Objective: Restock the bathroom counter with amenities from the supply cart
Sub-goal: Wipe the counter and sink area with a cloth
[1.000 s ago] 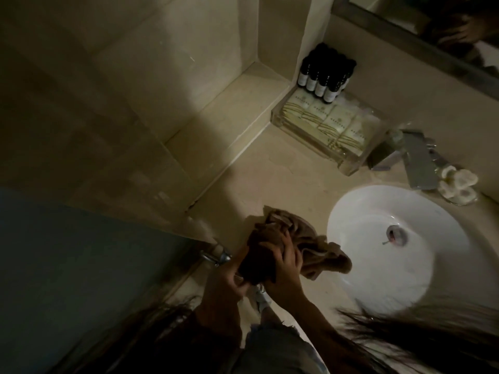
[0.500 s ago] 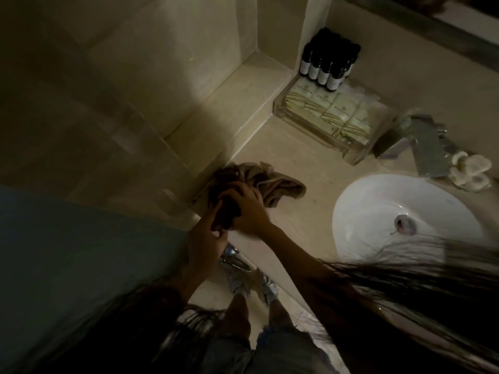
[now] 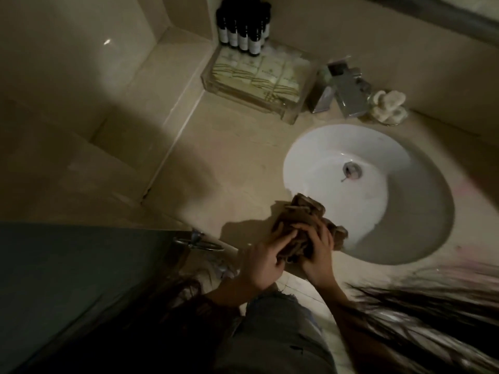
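Beige counter (image 3: pixel 229 157) fills the view, with a white sink (image 3: pixel 418 225) sunk into its right side. In the back corner sits a clear tray (image 3: pixel 293 118) of sachets, dark bottles (image 3: pixel 244 33) lined up just behind. At the near edge, a crumpled brown cloth (image 3: pixel 307 209) overlaps the sink rim, and the left hand (image 3: pixel 263 261) and right hand (image 3: pixel 318 255) both grip it, fingers curled in.

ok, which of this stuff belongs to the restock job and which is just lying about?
Job:
cloth, gripped by the left hand and right hand
dark bottles
tray of packets
counter

Lying about:
sink
tap
white ornament beside the tap
metal ring by the counter's front edge
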The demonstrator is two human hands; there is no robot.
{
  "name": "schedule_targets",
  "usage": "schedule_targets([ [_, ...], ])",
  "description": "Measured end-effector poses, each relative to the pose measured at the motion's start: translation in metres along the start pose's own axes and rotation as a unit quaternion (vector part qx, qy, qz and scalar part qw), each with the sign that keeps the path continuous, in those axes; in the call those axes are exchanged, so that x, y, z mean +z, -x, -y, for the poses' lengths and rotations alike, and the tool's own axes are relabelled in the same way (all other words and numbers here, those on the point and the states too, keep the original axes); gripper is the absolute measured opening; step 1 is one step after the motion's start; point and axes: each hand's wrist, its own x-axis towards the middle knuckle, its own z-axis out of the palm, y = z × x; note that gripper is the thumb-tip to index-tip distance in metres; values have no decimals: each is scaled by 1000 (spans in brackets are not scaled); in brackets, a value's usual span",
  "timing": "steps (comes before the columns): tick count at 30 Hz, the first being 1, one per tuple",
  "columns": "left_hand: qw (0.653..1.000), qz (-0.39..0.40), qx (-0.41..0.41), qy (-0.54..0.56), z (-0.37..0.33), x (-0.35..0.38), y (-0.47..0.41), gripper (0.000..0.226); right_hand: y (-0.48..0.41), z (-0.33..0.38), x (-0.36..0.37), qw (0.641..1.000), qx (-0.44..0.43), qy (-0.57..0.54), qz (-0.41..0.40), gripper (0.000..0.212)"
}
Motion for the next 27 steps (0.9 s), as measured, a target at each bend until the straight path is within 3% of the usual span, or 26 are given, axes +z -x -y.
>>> schedule_targets([
  [4, 1000, 19, 23, 4, 4, -10, -1, 84, 6, 8, 12, 998, 28, 18, -52, 45],
  [8, 999, -21, 29, 14, 26, -35, 5, 73, -6, 31, 39, 998, 16, 36, -39, 47],
  [12, 996, -85, 12, -34, 61, -74, 15, 55, -31, 61, 80, 999, -25, 30, 19, 55],
  [14, 990, -124, -11, -63, 81, -96, 21, 56, -50, 84, 102, 996, -50, 16, 68, 61],
  [19, 949, -269, -135, -100, 110, -145, 28, 51, -104, 146, 154, 974, -146, 13, 175, 61],
  [22, 941, -247, -183, -146, 114, -157, 23, 62, -126, 166, 155, 963, -133, 29, 234, 63],
  [25, 953, -174, -241, -66, 100, -155, 16, 66, -122, 156, 134, 958, -135, 68, 243, 68],
  [27, 965, -157, -204, -56, 87, -146, 14, 69, -103, 142, 116, 962, -134, 93, 218, 74],
])
